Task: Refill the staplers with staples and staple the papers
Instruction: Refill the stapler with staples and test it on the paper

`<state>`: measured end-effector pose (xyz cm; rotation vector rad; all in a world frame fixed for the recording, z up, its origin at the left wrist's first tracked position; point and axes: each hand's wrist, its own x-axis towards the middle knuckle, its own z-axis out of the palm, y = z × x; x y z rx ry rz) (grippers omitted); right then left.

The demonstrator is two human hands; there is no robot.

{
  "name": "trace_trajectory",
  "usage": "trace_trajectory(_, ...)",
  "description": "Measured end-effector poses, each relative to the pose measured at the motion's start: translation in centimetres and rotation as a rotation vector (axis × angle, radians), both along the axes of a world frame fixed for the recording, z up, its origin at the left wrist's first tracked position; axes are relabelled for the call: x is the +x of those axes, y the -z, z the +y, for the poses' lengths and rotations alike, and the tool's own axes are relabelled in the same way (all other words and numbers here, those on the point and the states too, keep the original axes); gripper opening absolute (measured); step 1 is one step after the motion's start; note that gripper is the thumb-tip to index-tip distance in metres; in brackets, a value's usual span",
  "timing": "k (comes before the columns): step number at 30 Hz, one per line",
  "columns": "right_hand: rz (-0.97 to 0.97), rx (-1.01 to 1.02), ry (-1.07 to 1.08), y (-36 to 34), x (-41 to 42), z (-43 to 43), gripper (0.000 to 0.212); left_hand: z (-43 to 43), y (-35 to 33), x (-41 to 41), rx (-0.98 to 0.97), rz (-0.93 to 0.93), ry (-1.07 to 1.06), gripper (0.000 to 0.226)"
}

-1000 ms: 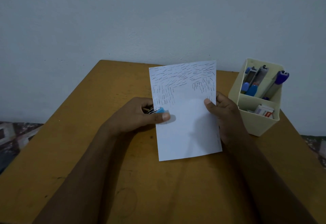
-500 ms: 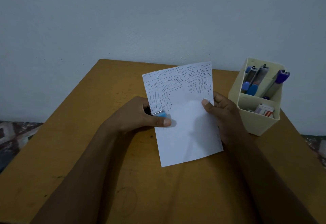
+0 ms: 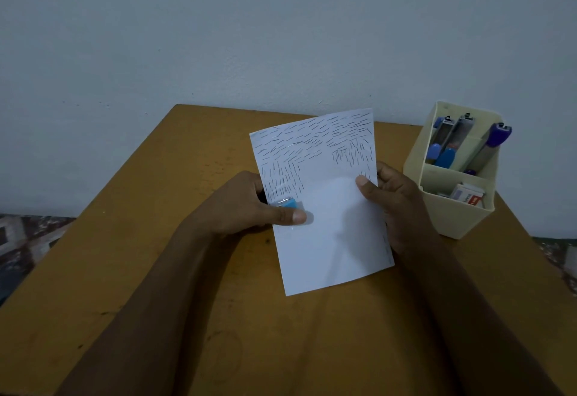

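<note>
- Head view: a white sheet of paper (image 3: 327, 233) sits in the middle of the frame, held slightly askew above the brown surface (image 3: 150, 245).
- The upper half of the sheet is covered with rows of short dark lines that look like staples. The lower half is blank.
- The left hand (image 3: 237, 208) grips a small blue stapler (image 3: 288, 203) at the paper's left edge. Its thumb lies across the front of the sheet just below the stapler's blue tip.
- The right hand (image 3: 399, 205) pinches the paper's right edge, thumb on the front and fingers behind.
- A cream box (image 3: 459, 224) stands on the surface at the right of the frame, near the right hand but not touching it.
- Its far compartment holds several more staplers (image 3: 445, 152) standing on end, with blue tips and one purple tip. Its near compartment holds a small white and red staple packet (image 3: 466, 196).
- A pale wall (image 3: 281, 36) fills the upper half of the frame.
</note>
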<state>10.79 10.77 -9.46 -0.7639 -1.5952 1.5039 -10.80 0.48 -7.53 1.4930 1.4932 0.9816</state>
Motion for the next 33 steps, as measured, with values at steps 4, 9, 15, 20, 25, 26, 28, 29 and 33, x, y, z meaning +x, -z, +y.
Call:
trace_trajectory(4,-0.003,0.011,-0.002,0.1,0.0,0.0,0.026,0.1,0.3,0.1,0.016,-0.017,-0.002,0.031)
trace_trajectory(9,-0.006,0.004,-0.012,0.1,-0.1,0.0,0.026,0.4,0.9,-0.2,0.027,-0.008,-0.011,0.043)
trace_trajectory(15,-0.019,0.006,-0.03,0.2,-0.2,0.0,0.029,0.5,1.4,0.1,0.066,-0.037,-0.026,0.038)
trace_trajectory(20,-0.03,0.012,-0.022,0.3,-0.1,0.0,0.028,0.6,1.3,0.1,0.054,-0.01,-0.01,0.04)
trace_trajectory(25,-0.043,0.011,-0.006,0.4,-0.1,0.3,0.029,0.5,0.9,-0.1,0.013,0.051,0.018,0.044)
trace_trajectory(26,-0.042,0.011,-0.002,0.4,-0.1,0.4,0.029,0.4,0.7,-0.1,0.001,0.049,0.022,0.045)
trace_trajectory(28,-0.031,0.014,-0.006,0.4,0.0,0.4,0.028,0.3,0.5,-0.1,-0.019,0.043,0.041,0.043)
trace_trajectory(29,-0.024,0.016,-0.008,0.3,0.0,0.4,0.028,0.3,0.5,-0.2,-0.031,0.044,0.048,0.042)
trace_trajectory(33,0.003,0.01,-0.009,0.2,0.2,0.4,0.026,0.2,0.4,-0.5,-0.057,0.075,0.036,0.031)
